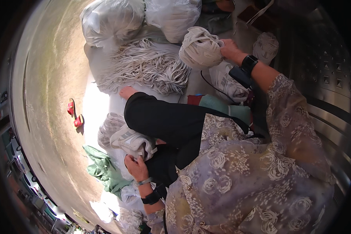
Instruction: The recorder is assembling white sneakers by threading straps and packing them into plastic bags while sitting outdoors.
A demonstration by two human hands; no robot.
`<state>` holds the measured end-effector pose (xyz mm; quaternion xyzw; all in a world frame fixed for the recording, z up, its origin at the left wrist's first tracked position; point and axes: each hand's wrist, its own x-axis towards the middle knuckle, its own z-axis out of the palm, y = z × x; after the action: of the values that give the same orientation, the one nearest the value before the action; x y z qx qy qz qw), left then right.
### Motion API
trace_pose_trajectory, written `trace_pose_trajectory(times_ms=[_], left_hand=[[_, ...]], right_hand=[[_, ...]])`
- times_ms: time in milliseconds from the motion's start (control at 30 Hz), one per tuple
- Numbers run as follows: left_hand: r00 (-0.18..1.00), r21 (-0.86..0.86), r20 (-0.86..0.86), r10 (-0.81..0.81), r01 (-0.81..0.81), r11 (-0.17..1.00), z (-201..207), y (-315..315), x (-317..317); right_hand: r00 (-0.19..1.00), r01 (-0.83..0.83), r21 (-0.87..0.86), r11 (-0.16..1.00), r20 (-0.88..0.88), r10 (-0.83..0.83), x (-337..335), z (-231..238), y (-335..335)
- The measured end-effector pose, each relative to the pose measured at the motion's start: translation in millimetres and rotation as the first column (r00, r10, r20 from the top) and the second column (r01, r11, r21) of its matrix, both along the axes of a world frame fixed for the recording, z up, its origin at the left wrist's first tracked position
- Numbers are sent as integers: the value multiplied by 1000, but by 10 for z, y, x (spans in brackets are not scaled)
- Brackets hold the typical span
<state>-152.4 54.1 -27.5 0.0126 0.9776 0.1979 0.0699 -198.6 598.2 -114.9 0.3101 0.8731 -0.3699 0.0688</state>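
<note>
My right hand [231,50] reaches out to the far right, its fingers closed on the edge of a white mesh sneaker upper [201,48]. That upper is rounded and has laces across it. Nearer me on the left, my left hand [136,167] grips the edge of a second white sneaker upper [129,139] with grey stripes, beside my bent leg. Its fingertips are partly hidden under the material. A large heap of flat white shoelaces [148,68] lies just left of the upper in my right hand.
Clear plastic bags of pale goods [113,21] stand at the back. More striped uppers [230,82] lie below my right wrist, near a black cable. A green cloth or sack [103,165] sits left. Red sandals [78,121] rest on the ground; a metal panel [331,74] borders the right.
</note>
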Motion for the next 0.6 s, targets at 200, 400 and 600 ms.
trace_pose_trajectory(times_ms=[200, 400, 600], left_hand=[[998, -23, 36, 52, -51, 998, 180, 58, 35], [998, -60, 65, 23, -19, 998, 290, 93, 34], [994, -39, 97, 50, -46, 998, 390, 157, 102]], right_hand=[[942, 331, -349, 877, 70, -328, -398, -567, -337], [921, 384, -79, 920, 101, -376, -415, -902, -269], [946, 160, 207, 965, 246, -209, -200, -1021, -224]])
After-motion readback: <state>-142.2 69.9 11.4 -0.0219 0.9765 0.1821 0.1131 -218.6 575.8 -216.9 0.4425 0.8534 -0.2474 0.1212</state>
